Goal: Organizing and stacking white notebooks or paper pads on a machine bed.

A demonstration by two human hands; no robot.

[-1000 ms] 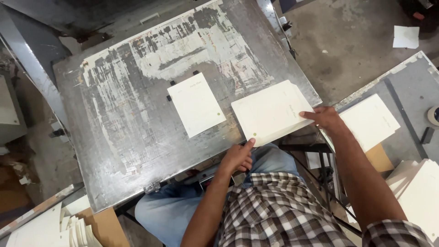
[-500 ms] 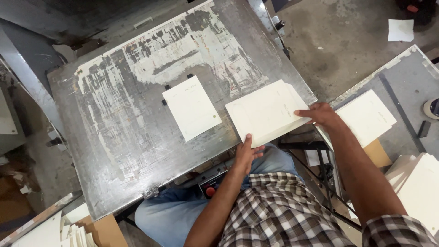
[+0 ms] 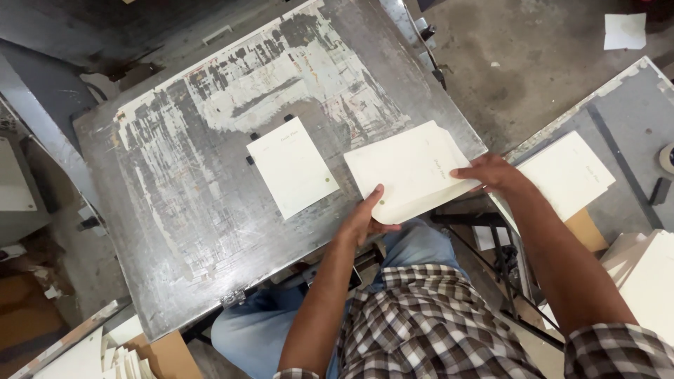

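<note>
A stack of cream sheets (image 3: pixel 411 172) lies at the near right edge of a worn metal table (image 3: pixel 182 203). My left hand (image 3: pixel 368 214) grips the stack's near corner, thumb on top. My right hand (image 3: pixel 491 172) holds its right edge, fingers spread on the top sheet. A single cream card (image 3: pixel 291 167) lies flat on the table to the left of the stack, set against small black stops.
Another cream pile (image 3: pixel 565 175) rests on a grey side table (image 3: pixel 632 91) to the right. More sheets (image 3: pixel 649 277) are stacked at the far right and at the lower left (image 3: pixel 91 354). A loose paper (image 3: pixel 625 31) lies on the concrete floor.
Both hands have closed on the stack and shifted it slightly toward the table's near right edge. The left hand went from resting beside the corner to gripping it.
</note>
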